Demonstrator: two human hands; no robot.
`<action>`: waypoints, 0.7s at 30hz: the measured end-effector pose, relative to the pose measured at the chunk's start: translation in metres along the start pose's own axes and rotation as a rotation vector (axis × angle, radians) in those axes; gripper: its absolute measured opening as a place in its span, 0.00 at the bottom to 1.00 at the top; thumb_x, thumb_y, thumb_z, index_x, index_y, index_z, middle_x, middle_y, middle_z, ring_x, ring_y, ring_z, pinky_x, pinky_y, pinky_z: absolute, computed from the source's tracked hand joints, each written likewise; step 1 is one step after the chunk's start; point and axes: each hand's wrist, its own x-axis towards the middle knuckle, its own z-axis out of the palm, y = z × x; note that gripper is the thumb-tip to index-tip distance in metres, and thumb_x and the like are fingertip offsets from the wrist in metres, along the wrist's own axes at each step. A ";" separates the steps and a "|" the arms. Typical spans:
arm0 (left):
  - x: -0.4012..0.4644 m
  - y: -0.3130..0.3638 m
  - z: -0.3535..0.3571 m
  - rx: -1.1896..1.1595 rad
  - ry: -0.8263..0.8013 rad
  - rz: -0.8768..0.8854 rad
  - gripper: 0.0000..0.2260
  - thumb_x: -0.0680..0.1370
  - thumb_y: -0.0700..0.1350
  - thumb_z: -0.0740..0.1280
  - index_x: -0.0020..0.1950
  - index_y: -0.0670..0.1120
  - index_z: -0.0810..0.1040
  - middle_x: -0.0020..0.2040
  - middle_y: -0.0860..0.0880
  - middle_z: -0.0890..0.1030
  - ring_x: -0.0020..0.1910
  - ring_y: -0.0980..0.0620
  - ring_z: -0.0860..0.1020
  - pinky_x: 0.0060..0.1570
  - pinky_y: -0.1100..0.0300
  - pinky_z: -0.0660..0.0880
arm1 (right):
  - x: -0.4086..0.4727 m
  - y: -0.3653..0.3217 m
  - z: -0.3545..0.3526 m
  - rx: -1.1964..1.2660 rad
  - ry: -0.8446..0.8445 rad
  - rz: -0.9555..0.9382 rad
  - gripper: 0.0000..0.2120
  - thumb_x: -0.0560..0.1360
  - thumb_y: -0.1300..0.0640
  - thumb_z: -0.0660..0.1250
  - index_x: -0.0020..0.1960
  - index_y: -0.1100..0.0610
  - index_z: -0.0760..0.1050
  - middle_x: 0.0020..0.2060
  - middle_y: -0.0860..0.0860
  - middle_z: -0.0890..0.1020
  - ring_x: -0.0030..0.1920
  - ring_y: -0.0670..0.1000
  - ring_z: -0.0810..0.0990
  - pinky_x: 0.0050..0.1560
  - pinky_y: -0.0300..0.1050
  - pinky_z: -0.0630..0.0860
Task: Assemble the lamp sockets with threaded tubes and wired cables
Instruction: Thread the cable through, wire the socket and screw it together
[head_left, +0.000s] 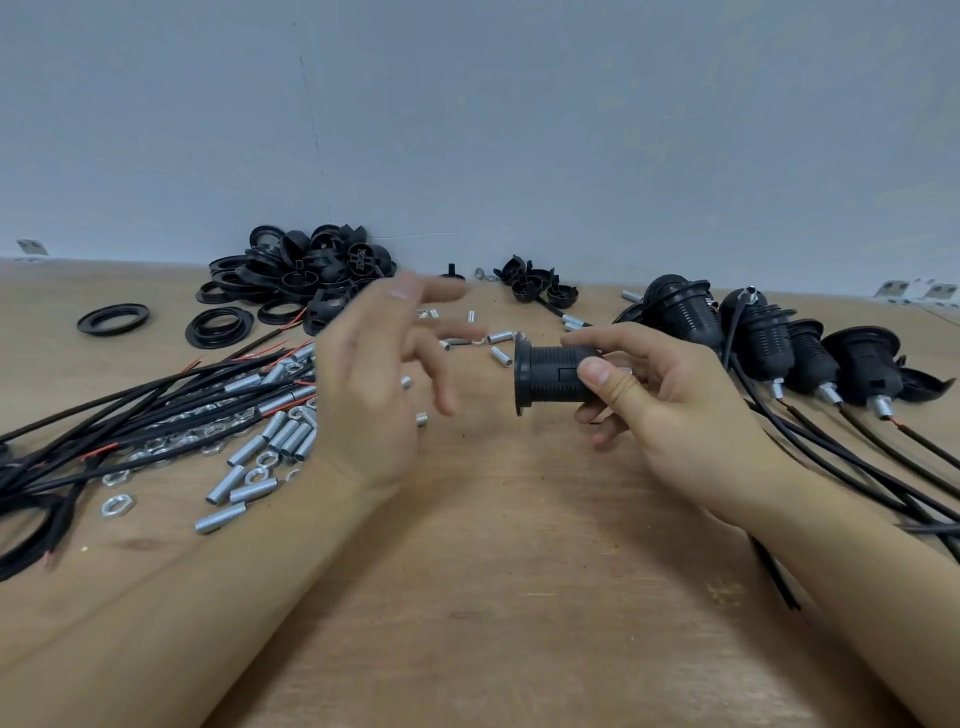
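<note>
— What did we see in our right hand (670, 395)?

— We saw it holding a black lamp socket (556, 375) on its side, above the wooden table (493, 597). Our thumb pressed the front and our fingers curled around the back. The wide rim pointed to the left.

— And our left hand (379, 384)?

— It was blurry. It floated just left of the socket, not touching it. The fingers were spread out and held nothing.

— What else lay on the table?

— We saw silver threaded tubes (270, 441) and little nuts (118, 503) on the left, next to black cables (104, 410) with red tips. A pile of black caps and rings (298, 275) sat at the back by the wall. On the right, finished sockets (810, 348) lay in a row with their cables trailing toward us.
</note>
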 end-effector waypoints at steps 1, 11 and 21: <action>0.001 0.000 -0.001 0.064 0.049 0.043 0.15 0.80 0.51 0.59 0.50 0.43 0.81 0.29 0.47 0.80 0.45 0.50 0.84 0.51 0.64 0.74 | 0.000 0.000 0.000 0.003 -0.004 0.003 0.13 0.80 0.62 0.64 0.50 0.43 0.79 0.42 0.53 0.83 0.36 0.51 0.83 0.36 0.45 0.82; -0.004 -0.001 0.002 0.244 -0.032 0.295 0.17 0.81 0.51 0.55 0.52 0.41 0.77 0.32 0.53 0.81 0.40 0.52 0.82 0.45 0.63 0.74 | 0.000 0.001 -0.001 -0.016 -0.020 0.005 0.12 0.80 0.61 0.64 0.52 0.44 0.78 0.44 0.52 0.83 0.36 0.47 0.82 0.35 0.43 0.81; -0.007 -0.001 0.001 0.286 -0.063 0.370 0.19 0.81 0.50 0.51 0.55 0.40 0.76 0.37 0.54 0.81 0.44 0.54 0.81 0.48 0.62 0.73 | 0.001 0.002 -0.001 -0.022 -0.031 0.006 0.12 0.80 0.61 0.64 0.54 0.44 0.78 0.43 0.49 0.82 0.36 0.46 0.82 0.35 0.43 0.79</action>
